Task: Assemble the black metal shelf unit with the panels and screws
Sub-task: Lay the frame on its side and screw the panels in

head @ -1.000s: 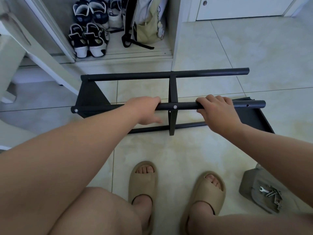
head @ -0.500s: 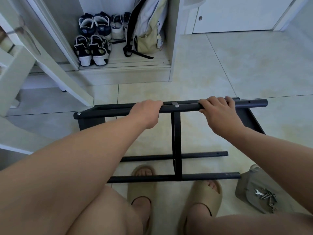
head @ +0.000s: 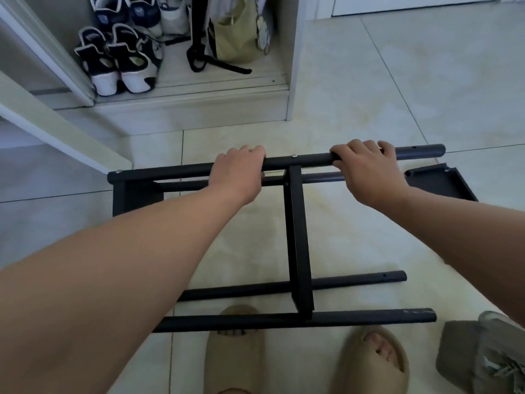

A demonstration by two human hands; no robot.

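Indoors, on a pale glossy tiled floor (head: pixel 397 81), a person grips a partly built black metal shelf frame (head: pixel 297 237) with both bare hands. The left hand (head: pixel 237 174) and right hand (head: pixel 366 172) are each curled over the top tube (head: pixel 306 160), knuckles up, on either side of a flat central strut that runs down toward the viewer. A small silver screw head shows on the tube between the hands. Two more round matte tubes, the farther lower tube (head: pixel 355 281) and the nearer lower tube (head: pixel 369 315), cross the strut near the person's feet, their right ends open and unjoined. A flat side panel (head: pixel 136 194) closes the frame's left end. A shallow black tray-shaped panel (head: pixel 443 182) lies on the tiles just beyond the right wrist; whether it is fixed to the frame cannot be told. Open floor spreads to the right and behind the frame, while a slanted white board (head: pixel 56 129) crowds the left and a raised cupboard ledge (head: pixel 199 103) bounds the far side, holding dark-and-white shoes (head: pixel 122 61) and a pale bag (head: pixel 235 38) with black straps. Beige foam slippers (head: pixel 233 351) sit just below the nearest tube. At the lower right edge a grey container (head: pixel 460 348) holds metal screws (head: pixel 502 368).
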